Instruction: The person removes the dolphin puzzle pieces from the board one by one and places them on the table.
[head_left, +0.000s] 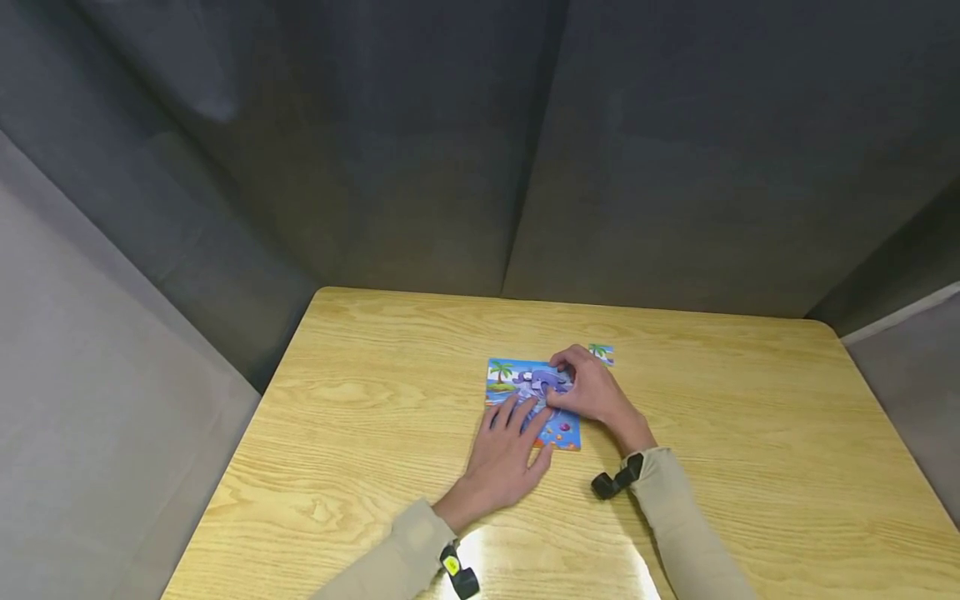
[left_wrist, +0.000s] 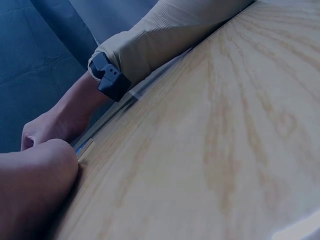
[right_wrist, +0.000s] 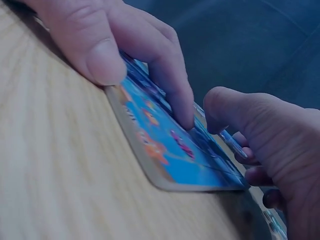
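Observation:
A colourful jigsaw board [head_left: 558,432] with a blue sea picture lies flat mid-table. My left hand [head_left: 516,423] rests on its near left part, straight fingers [right_wrist: 172,85] pressing the picture down. My right hand [head_left: 572,373] curls over the board's far right part. In the right wrist view its thumb and fingers [right_wrist: 235,107] pinch a thin puzzle piece [right_wrist: 231,141] just above the board [right_wrist: 175,150]. A loose piece [head_left: 602,353] with a palm tree lies on the table just beyond the right hand. The left wrist view shows only a sliver of the board's edge [left_wrist: 84,146].
The wooden table [head_left: 750,433] is bare around the board. Dark grey curtain walls [head_left: 480,150] close it in behind and at both sides. Small black cameras sit on both wrists [head_left: 613,482], with beige sleeves [head_left: 675,517] reaching in from the near edge.

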